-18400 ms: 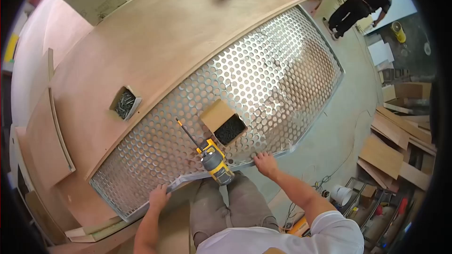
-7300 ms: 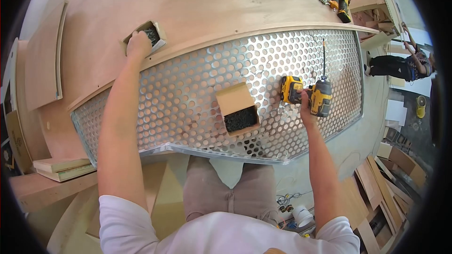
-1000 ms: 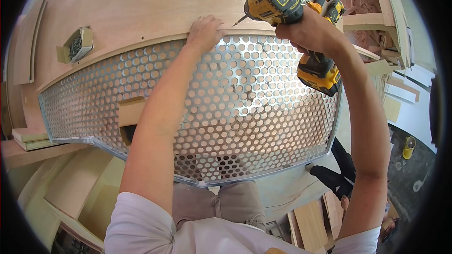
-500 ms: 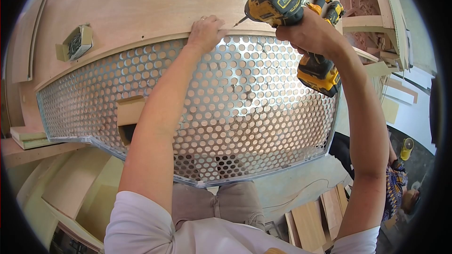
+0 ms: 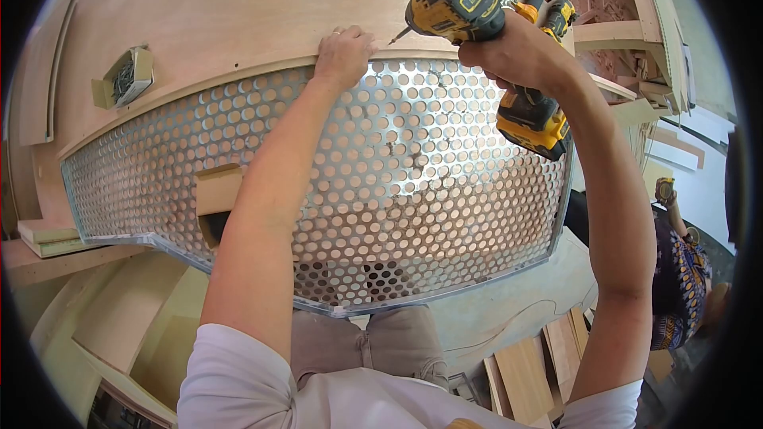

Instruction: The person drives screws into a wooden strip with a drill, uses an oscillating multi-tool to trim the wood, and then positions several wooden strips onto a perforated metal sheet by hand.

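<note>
My right hand (image 5: pixel 509 52) is wrapped round the grip of a yellow-and-black cordless impact driver (image 5: pixel 453 4). The driver lies tilted, its bit (image 5: pixel 400 34) pointing left and down toward a thin wooden strip (image 5: pixel 274 65). My left hand (image 5: pixel 344 57) presses on that strip just left of the bit tip, fingers curled over it; the fingertips are partly hidden. The strip runs along the far edge of a perforated metal sheet (image 5: pixel 445 143), which lies between me and the plywood surface (image 5: pixel 214 8).
An open box of screws (image 5: pixel 131 78) sits on the plywood at left. A small cardboard box (image 5: pixel 218 191) rests on the sheet by my left forearm. More power tools (image 5: pixel 548 0) lie at back right. Another person (image 5: pixel 679 286) is at right, holding a tape measure (image 5: pixel 666 189).
The driver and my right hand have shifted slightly left. My left hand stays on the strip. The person at right has moved, and their hand with the tape measure is further up.
</note>
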`<act>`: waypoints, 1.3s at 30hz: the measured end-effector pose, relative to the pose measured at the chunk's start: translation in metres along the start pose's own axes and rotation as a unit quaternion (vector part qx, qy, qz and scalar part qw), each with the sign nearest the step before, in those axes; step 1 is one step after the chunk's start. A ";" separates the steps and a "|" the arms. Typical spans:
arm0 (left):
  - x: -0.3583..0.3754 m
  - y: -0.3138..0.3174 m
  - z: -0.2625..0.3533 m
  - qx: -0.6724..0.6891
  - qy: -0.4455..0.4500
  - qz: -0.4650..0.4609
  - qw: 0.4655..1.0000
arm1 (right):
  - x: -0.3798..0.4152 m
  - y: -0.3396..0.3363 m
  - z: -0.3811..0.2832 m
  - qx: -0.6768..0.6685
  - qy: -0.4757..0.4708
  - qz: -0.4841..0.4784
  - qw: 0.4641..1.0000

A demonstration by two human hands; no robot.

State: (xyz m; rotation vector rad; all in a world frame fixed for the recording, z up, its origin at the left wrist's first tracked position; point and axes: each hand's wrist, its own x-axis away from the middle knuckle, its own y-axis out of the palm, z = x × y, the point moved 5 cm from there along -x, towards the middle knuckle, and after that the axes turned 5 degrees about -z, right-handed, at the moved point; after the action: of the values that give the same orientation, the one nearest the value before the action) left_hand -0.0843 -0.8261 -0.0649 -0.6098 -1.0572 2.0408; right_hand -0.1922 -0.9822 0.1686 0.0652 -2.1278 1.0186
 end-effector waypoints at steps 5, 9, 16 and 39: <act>-0.001 0.002 -0.001 0.002 -0.002 0.001 1.000 | -0.001 -0.002 0.000 0.001 -0.004 -0.013 1.000; 0.001 -0.001 -0.002 -0.003 0.001 -0.017 1.000 | -0.002 0.000 -0.001 -0.011 0.001 -0.032 0.999; 0.003 -0.002 0.004 -0.055 -0.009 -0.091 0.994 | -0.008 -0.001 0.005 -0.024 0.004 -0.043 0.999; 0.000 0.003 -0.003 -0.036 0.004 -0.101 0.994 | -0.016 -0.005 0.004 0.030 0.000 -0.018 0.999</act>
State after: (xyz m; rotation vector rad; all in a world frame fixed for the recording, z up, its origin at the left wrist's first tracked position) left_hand -0.0831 -0.8256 -0.0689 -0.5238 -1.1441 1.8300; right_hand -0.1816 -0.9928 0.1601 0.1323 -2.0885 1.0602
